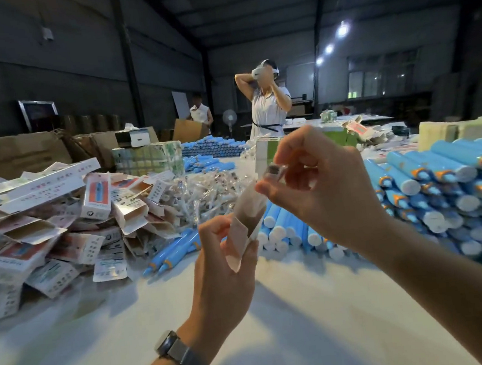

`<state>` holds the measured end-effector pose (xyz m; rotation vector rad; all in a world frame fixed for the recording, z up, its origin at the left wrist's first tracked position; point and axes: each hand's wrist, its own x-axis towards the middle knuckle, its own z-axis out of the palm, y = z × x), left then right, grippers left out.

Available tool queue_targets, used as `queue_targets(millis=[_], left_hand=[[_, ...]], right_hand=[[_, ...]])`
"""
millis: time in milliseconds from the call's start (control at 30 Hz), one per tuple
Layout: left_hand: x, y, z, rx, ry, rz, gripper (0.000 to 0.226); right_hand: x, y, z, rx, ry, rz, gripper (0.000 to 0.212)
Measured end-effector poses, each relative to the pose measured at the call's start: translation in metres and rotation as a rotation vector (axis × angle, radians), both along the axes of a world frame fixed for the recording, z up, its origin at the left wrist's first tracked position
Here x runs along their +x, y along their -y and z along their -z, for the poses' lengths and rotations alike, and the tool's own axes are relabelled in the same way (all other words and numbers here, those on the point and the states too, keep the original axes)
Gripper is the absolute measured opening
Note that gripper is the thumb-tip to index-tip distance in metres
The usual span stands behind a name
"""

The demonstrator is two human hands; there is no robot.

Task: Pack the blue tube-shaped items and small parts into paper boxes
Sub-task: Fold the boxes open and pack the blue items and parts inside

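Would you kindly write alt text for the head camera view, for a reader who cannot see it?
A person's left hand holds an open paper box while the right hand pinches a small part in clear wrap above its mouth. Boxes are piled at left, blue tubes at right on the white table.

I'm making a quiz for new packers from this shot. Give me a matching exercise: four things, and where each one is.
Things:
1. paper box
2. small part
3. box pile
4. tube stack

Places:
A. right side of the table
B. pinched in the right hand
C. left side of the table
D. held in the left hand

Pairs: 1-D, 2-B, 3-C, 4-A
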<state>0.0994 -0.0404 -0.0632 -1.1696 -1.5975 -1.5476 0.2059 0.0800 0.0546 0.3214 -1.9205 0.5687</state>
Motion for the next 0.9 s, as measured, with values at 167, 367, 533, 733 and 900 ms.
queue_targets(millis=[167,367,533,733,900], left_hand=[[0.005,0.0,-0.002,-0.004,0.035,0.021,0.035],[0.009,0.001,-0.009,0.037,0.106,0.157,0.051],[0.01,0.003,-0.012,0.055,0.171,0.315,0.063],[0.01,0.004,-0.014,0.03,0.256,0.36,0.06],[0.009,0.006,-0.015,-0.005,0.28,0.391,0.049]], right_hand=[[-0.009,-0.006,0.01,0.172,-0.036,0.064,0.018],[-0.018,-0.017,0.027,0.255,0.119,0.048,0.017],[-0.02,-0.017,0.031,-0.147,0.322,-0.225,0.028],[-0.023,-0.02,0.035,-0.384,0.41,-0.438,0.032],[-0.021,-0.03,0.034,-0.391,0.437,-0.483,0.031]])
